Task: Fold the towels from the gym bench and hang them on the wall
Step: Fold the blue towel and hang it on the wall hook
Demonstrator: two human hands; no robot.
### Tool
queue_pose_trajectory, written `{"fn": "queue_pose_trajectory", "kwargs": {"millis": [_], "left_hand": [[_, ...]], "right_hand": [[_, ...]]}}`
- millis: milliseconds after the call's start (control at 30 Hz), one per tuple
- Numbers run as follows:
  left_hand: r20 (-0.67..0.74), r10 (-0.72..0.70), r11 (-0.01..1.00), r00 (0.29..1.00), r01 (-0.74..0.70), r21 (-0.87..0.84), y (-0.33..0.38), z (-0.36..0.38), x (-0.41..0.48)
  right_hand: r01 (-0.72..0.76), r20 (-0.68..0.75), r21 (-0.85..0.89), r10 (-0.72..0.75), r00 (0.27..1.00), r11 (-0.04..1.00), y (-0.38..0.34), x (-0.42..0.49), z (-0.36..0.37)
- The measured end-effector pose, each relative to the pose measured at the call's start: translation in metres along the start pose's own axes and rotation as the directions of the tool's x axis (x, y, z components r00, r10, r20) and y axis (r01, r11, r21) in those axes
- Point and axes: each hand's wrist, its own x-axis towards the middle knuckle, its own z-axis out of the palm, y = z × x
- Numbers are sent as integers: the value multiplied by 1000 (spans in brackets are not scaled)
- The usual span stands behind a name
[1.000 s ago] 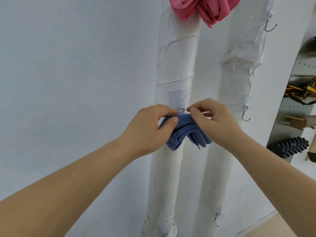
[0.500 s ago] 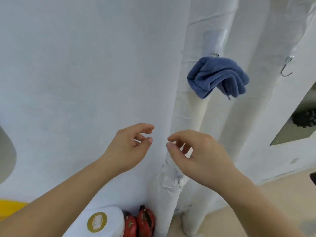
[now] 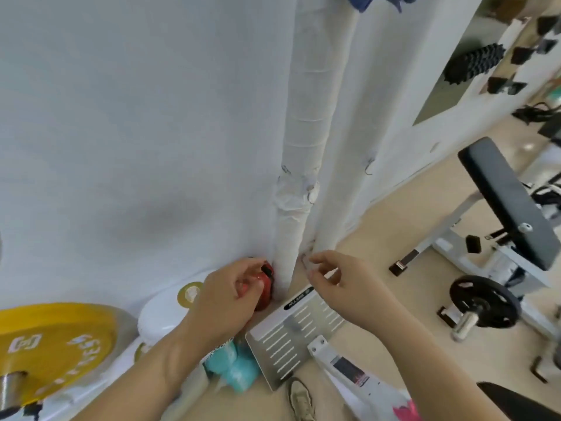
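White wall pipe [image 3: 306,117] holds the blue towel [image 3: 362,0] at its top. Left hand [image 3: 226,294] and right hand [image 3: 344,288] have now dropped beside its base, loosely curled and empty.

A single wide-angle camera is riding on the person's head, looking forward and steeply down along the white wall [image 3: 121,117] to where two wrapped pipes [image 3: 306,117] are meeting the floor [image 3: 394,232]. It is standing close to the wall, and the left hand [image 3: 230,296] and right hand [image 3: 343,287] are reaching in from the lower edge toward the centre.
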Motion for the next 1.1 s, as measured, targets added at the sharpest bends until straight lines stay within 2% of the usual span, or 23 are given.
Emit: {"fn": "queue_pose_trajectory", "kwargs": {"millis": [167, 267, 433, 633, 700, 800, 867, 1000, 1100], "left_hand": [[216, -37, 999, 976, 28, 46, -49, 21, -67], [409, -35, 998, 912, 10, 62, -58, 58, -120], [660, 13, 986, 751, -118, 116, -53, 133, -209], [824, 83, 969, 561, -238, 65, -18, 234, -344], [861, 93, 963, 500, -266, 51, -8, 270, -401], [887, 103, 964, 450, -265, 23, 0, 323, -483], [885, 133, 964, 445, -265, -11, 2, 351, -526], [878, 86, 967, 470, -250, 39, 16, 379, -574], [854, 43, 968, 519, -233, 93, 21, 396, -573]], "right_hand": [[-230, -118, 64, 236, 965, 971, 30, -116, 48], [-384, -202, 116, 400, 894, 916, 56, -205, 59], [-534, -355, 295, 610, 709, 792, 94, -365, 73], [-598, -492, 493, 769, 408, 632, 138, -568, 93], [-632, -499, 499, 793, 350, 593, 156, -633, 104], [-655, -491, 478, 796, 353, 585, 185, -712, 116], [-644, -475, 485, 796, 375, 593, 205, -751, 118], [-549, -460, 581, 799, 387, 601, 241, -793, 106], [-497, -441, 613, 788, 430, 614, 269, -796, 87]]}}
